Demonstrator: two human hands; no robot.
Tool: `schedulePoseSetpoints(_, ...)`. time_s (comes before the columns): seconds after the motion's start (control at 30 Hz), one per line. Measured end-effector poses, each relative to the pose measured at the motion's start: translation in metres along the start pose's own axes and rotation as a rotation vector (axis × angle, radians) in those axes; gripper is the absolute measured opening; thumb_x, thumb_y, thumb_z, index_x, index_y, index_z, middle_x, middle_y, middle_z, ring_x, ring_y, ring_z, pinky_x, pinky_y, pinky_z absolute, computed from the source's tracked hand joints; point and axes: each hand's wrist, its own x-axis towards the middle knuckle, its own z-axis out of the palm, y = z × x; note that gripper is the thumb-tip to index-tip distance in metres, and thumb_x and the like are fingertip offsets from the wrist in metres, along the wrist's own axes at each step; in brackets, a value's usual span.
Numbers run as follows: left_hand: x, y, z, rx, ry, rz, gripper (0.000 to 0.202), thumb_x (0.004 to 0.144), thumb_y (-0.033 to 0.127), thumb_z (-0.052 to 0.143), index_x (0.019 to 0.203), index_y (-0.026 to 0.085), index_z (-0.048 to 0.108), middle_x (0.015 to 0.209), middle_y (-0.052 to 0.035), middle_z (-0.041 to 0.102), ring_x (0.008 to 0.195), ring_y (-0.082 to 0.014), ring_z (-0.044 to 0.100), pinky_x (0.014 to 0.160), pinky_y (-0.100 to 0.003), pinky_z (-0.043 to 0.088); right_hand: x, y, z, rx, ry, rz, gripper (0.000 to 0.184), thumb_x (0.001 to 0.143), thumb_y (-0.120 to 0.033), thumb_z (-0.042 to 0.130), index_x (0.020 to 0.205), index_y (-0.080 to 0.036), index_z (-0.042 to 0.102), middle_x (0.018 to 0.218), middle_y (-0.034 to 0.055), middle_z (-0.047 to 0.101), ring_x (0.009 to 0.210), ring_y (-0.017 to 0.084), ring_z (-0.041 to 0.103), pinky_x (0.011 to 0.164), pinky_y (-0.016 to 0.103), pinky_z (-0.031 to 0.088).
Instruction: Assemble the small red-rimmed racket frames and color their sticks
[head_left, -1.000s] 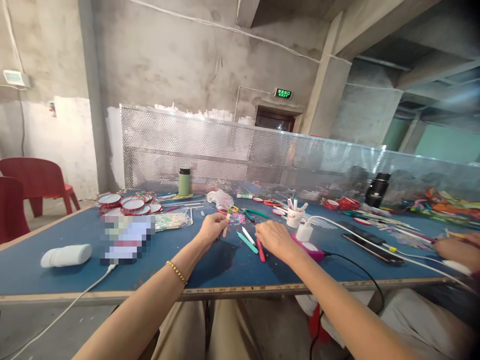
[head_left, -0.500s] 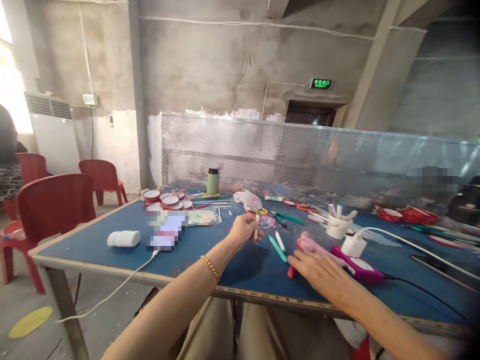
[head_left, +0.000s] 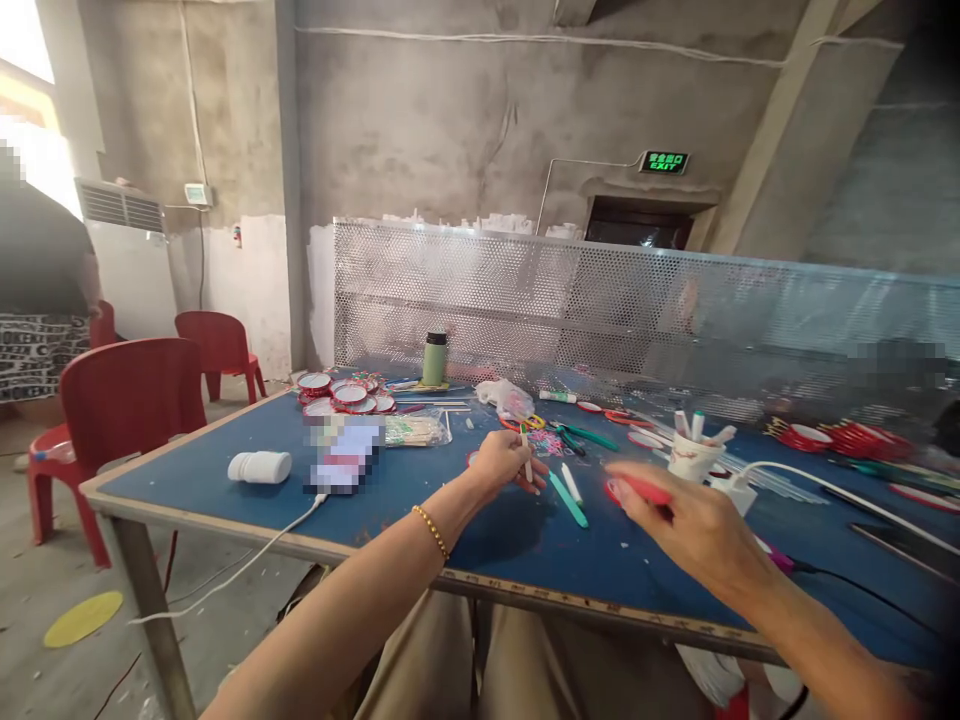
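My left hand (head_left: 504,462) is closed on a slim white stick with a green end (head_left: 527,462), held upright above the table. My right hand (head_left: 686,515), smeared by motion, is lifted with a red object (head_left: 646,487) in its fingers; blur hides the object's kind. Between the hands a teal pen-shaped tool (head_left: 568,500) and a white pen (head_left: 571,484) lie side by side on the blue tabletop (head_left: 465,560). A white cup (head_left: 691,458) with several pens stands just beyond my right hand.
Left on the table are a white bottle (head_left: 259,467) and a phone (head_left: 345,460) on a cable. Round red-rimmed pieces (head_left: 349,394), a green flask (head_left: 434,360) and pliers (head_left: 589,438) lie or stand farther back. A perforated metal screen (head_left: 465,295) borders the table's far side.
My right hand has risen off the table, lifting the red object from beside the teal tool. My left hand still grips the stick. The view has shifted slightly left.
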Motion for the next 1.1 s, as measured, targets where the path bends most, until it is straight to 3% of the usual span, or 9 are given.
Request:
schedulePoseSetpoints(0.07, -0.001, 0.001, 0.001, 0.001, -0.006, -0.016, 0.009, 0.083, 0.005, 0.050, 0.081, 0.014, 0.049, 0.069, -0.0080, 0.072, 0.048, -0.0139, 0.066, 0.045, -0.022, 0.051, 0.011, -0.008, 0.004, 0.128, 0.030, 0.089, 0.023, 0.091, -0.040, 0.054, 0.102, -0.026, 0.067, 0.081, 0.0035, 0.072, 0.061, 0.017, 0.065, 0.060, 0.031, 0.052)
schedulePoseSetpoints(0.13, -0.001, 0.002, 0.001, -0.003, -0.014, -0.035, 0.008, 0.083, 0.006, 0.050, 0.082, 0.014, 0.049, 0.070, -0.0084, 0.072, 0.048, -0.0145, 0.066, 0.044, -0.022, 0.051, 0.023, -0.014, 0.014, 0.328, 0.141, 0.220, 0.027, 0.094, -0.044, 0.050, 0.103, -0.023, 0.064, 0.075, 0.0027, 0.069, 0.052, 0.014, 0.059, 0.051, 0.029, 0.049)
schedulePoseSetpoints(0.23, -0.001, 0.000, 0.001, -0.029, -0.029, -0.045, 0.008, 0.084, 0.013, 0.054, 0.085, 0.015, 0.047, 0.069, -0.0084, 0.071, 0.048, -0.0157, 0.066, 0.044, -0.023, 0.050, 0.038, -0.016, 0.038, 0.569, 0.309, 0.348, 0.027, 0.090, -0.048, 0.058, 0.086, -0.021, 0.059, 0.049, -0.0059, 0.050, 0.041, 0.010, 0.045, 0.040, 0.022, 0.037)
schedulePoseSetpoints(0.33, 0.000, -0.002, 0.001, -0.052, -0.056, -0.047, 0.010, 0.086, 0.018, 0.055, 0.086, 0.016, 0.046, 0.067, -0.0083, 0.071, 0.049, -0.0171, 0.067, 0.045, -0.024, 0.052, 0.051, -0.012, 0.062, 0.695, 0.393, 0.422, 0.030, 0.085, -0.046, 0.065, 0.074, -0.019, 0.057, 0.041, -0.0094, 0.039, 0.034, 0.007, 0.034, 0.035, 0.019, 0.026)
schedulePoseSetpoints(0.43, 0.001, -0.004, 0.003, -0.063, -0.065, -0.032, 0.010, 0.089, 0.020, 0.053, 0.085, 0.016, 0.045, 0.068, -0.0085, 0.070, 0.050, -0.0180, 0.068, 0.045, -0.026, 0.053, 0.064, -0.010, 0.075, 0.770, 0.416, 0.454, 0.024, 0.083, -0.041, 0.064, 0.079, -0.018, 0.060, 0.043, -0.0087, 0.045, 0.033, 0.006, 0.037, 0.034, 0.019, 0.028)
schedulePoseSetpoints(0.6, 0.003, -0.003, 0.004, -0.062, 0.015, 0.020, 0.010, 0.091, 0.022, 0.051, 0.085, 0.016, 0.046, 0.068, -0.0075, 0.070, 0.051, -0.0175, 0.068, 0.046, -0.026, 0.053, 0.084, -0.003, 0.078, 0.868, 0.432, 0.480, 0.021, 0.079, -0.037, 0.063, 0.082, -0.016, 0.061, 0.054, -0.0048, 0.057, 0.036, 0.007, 0.047, 0.036, 0.019, 0.035)
schedulePoseSetpoints(0.83, 0.001, 0.004, 0.003, -0.003, 0.156, 0.108, 0.011, 0.092, 0.023, 0.052, 0.085, 0.015, 0.047, 0.064, -0.0043, 0.068, 0.047, -0.0157, 0.066, 0.040, -0.022, 0.049, 0.075, 0.021, 0.092, 0.895, 0.430, 0.536, 0.019, 0.075, -0.034, 0.063, 0.077, -0.015, 0.063, 0.054, -0.0048, 0.059, 0.035, 0.006, 0.046, 0.035, 0.019, 0.035)
schedulePoseSetpoints(0.93, -0.004, 0.021, 0.004, 0.034, 0.146, 0.170, 0.012, 0.091, 0.023, 0.054, 0.085, 0.015, 0.048, 0.064, -0.0041, 0.068, 0.047, -0.0148, 0.065, 0.038, -0.020, 0.047, 0.072, 0.031, 0.090, 0.858, 0.473, 0.527, 0.016, 0.075, -0.031, 0.061, 0.079, -0.015, 0.063, 0.055, -0.0053, 0.058, 0.035, 0.005, 0.045, 0.035, 0.018, 0.032)
schedulePoseSetpoints(1.1, -0.011, 0.081, 0.001, 0.073, 0.106, 0.437, 0.008, 0.093, 0.019, 0.051, 0.091, 0.012, 0.053, 0.066, -0.0049, 0.068, 0.051, -0.0123, 0.066, 0.043, -0.017, 0.047, 0.075, 0.038, 0.077, 0.769, 0.616, 0.450, 0.015, 0.080, -0.026, 0.054, 0.086, -0.017, 0.064, 0.061, -0.0050, 0.060, 0.038, 0.004, 0.047, 0.037, 0.017, 0.032)
